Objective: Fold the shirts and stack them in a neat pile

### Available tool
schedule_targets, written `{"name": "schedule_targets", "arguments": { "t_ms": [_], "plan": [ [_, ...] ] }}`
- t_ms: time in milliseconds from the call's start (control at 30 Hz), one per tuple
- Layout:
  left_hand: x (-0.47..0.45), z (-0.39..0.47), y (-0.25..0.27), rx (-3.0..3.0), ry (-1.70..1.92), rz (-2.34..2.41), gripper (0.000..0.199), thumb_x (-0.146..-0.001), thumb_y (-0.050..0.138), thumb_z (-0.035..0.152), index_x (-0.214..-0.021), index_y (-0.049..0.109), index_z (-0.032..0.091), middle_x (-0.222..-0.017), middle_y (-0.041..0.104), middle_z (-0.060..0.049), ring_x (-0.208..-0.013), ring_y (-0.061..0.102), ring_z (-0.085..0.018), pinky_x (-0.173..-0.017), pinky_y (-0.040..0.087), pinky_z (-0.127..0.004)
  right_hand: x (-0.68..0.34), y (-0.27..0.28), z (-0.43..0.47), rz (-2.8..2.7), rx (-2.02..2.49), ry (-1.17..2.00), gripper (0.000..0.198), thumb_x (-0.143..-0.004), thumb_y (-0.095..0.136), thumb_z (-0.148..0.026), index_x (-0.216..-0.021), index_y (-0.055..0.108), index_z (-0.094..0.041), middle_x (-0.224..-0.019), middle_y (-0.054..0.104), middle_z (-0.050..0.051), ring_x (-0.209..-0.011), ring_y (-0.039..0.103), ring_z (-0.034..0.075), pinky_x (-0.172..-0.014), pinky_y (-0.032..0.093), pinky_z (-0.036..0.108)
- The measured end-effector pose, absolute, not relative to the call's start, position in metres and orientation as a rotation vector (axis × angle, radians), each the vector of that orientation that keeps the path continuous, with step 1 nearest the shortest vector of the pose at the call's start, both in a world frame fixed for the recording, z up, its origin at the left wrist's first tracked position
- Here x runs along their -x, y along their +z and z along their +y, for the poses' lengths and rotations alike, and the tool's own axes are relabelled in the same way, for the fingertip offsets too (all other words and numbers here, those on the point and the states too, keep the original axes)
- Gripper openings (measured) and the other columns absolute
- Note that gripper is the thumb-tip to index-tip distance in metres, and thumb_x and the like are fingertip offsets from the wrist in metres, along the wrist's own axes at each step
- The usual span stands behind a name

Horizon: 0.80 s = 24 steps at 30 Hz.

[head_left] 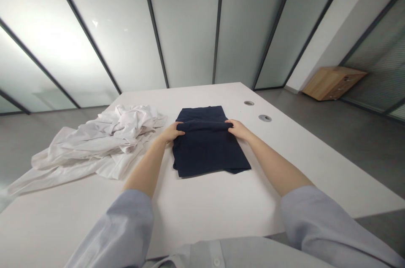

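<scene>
A dark navy garment, folded into a rough rectangle, lies flat on the white table in front of me. Which kind of garment it is I cannot tell. My left hand pinches its left edge, thumb on the near side of a raised ridge of cloth. On the opposite edge my right hand grips the same ridge between thumb and fingers. The ridge runs straight across between both hands, with part of the cloth lying beyond it. Fingertips under the fabric are hidden.
A heap of crumpled white cloth covers the table's left side. Two round cable grommets are set into the tabletop at the right. Behind stand frosted glass panels, and a wooden cabinet is on the floor at far right.
</scene>
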<state>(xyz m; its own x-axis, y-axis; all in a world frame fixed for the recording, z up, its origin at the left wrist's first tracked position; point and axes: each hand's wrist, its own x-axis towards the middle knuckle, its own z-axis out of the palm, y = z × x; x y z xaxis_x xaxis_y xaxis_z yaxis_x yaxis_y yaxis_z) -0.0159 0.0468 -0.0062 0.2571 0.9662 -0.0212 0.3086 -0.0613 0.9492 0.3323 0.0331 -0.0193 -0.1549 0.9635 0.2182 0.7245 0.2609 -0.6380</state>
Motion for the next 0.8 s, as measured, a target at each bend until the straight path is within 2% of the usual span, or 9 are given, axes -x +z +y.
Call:
{"name": "schedule_targets", "arguments": {
  "t_ms": [133, 267, 367, 467, 567, 700, 800],
  "plan": [
    [0.016, 0.052, 0.001, -1.954, 0.767, 1.508, 0.034, -0.064, 0.069, 0.023, -0.097, 0.068, 0.015, -0.093, 0.069, -0.007, -0.096, 0.064, -0.028, -0.093, 0.049, -0.043, -0.33, -0.012, 0.033, -2.026, 1.601, 0.34, 0.038, -0.069, 0.052, -0.005, -0.099, 0.071, -0.018, -0.102, 0.071, 0.007, -0.096, 0.063, 0.022, -0.091, 0.046, 0.033],
    [0.02, 0.048, 0.018, -2.378, 0.738, 1.638, 0.033, -0.064, 0.067, 0.028, -0.095, 0.068, 0.016, -0.113, 0.063, -0.011, -0.115, 0.055, -0.03, -0.102, 0.04, -0.042, -0.332, 0.001, 0.034, -2.026, 1.533, 0.113, 0.024, -0.067, 0.057, -0.01, -0.084, 0.072, -0.018, -0.098, 0.069, 0.009, -0.094, 0.06, 0.024, -0.09, 0.045, 0.036],
    [0.024, 0.042, 0.042, -2.485, 0.46, 1.553, 0.034, -0.069, 0.061, 0.032, -0.099, 0.066, 0.017, -0.102, 0.067, -0.008, -0.098, 0.063, -0.026, -0.089, 0.048, -0.036, -0.335, 0.017, 0.029, -2.005, 1.42, 0.154, 0.023, -0.066, 0.056, -0.012, -0.083, 0.07, -0.02, -0.099, 0.068, 0.006, -0.089, 0.059, 0.022, -0.079, 0.046, 0.032],
    [0.027, 0.04, 0.068, -2.452, 0.259, 1.494, 0.041, -0.07, 0.058, 0.035, -0.107, 0.064, 0.017, -0.094, 0.069, -0.006, -0.084, 0.064, -0.023, -0.076, 0.049, -0.031, -0.34, 0.032, 0.026, -1.991, 1.435, 0.298, 0.021, -0.068, 0.052, -0.015, -0.081, 0.068, -0.019, -0.079, 0.068, 0.002, -0.072, 0.056, 0.018, -0.064, 0.043, 0.026],
    [0.023, 0.05, 0.089, -2.428, 0.135, 1.379, 0.047, -0.065, 0.061, 0.037, -0.109, 0.065, 0.019, -0.099, 0.07, -0.003, -0.087, 0.064, -0.022, -0.076, 0.049, -0.028, -0.345, 0.042, 0.034, -2.02, 1.458, 0.37, 0.022, -0.066, 0.051, -0.016, -0.079, 0.069, -0.018, -0.071, 0.066, 0.0, -0.066, 0.055, 0.016, -0.061, 0.04, 0.024],
    [0.011, 0.077, 0.108, -2.443, -0.065, 1.388, 0.038, -0.064, 0.064, 0.041, -0.094, 0.07, 0.019, -0.092, 0.071, -0.001, -0.088, 0.063, -0.021, -0.076, 0.048, -0.026, -0.347, 0.052, 0.06, -2.051, 1.601, 0.359, 0.021, -0.065, 0.053, -0.015, -0.075, 0.072, -0.017, -0.064, 0.065, -0.002, -0.066, 0.057, 0.016, -0.062, 0.041, 0.024],
    [0.0, 0.094, 0.122, -2.568, 0.081, 1.647, 0.038, -0.068, 0.062, 0.034, -0.102, 0.068, 0.019, -0.096, 0.07, -0.004, -0.093, 0.062, -0.023, -0.081, 0.048, -0.028, -0.344, 0.069, 0.083, -1.982, 1.648, 0.174, 0.022, -0.068, 0.056, -0.015, -0.08, 0.074, -0.017, -0.068, 0.068, 0.0, -0.07, 0.06, 0.018, -0.065, 0.044, 0.026]
  ]
}}
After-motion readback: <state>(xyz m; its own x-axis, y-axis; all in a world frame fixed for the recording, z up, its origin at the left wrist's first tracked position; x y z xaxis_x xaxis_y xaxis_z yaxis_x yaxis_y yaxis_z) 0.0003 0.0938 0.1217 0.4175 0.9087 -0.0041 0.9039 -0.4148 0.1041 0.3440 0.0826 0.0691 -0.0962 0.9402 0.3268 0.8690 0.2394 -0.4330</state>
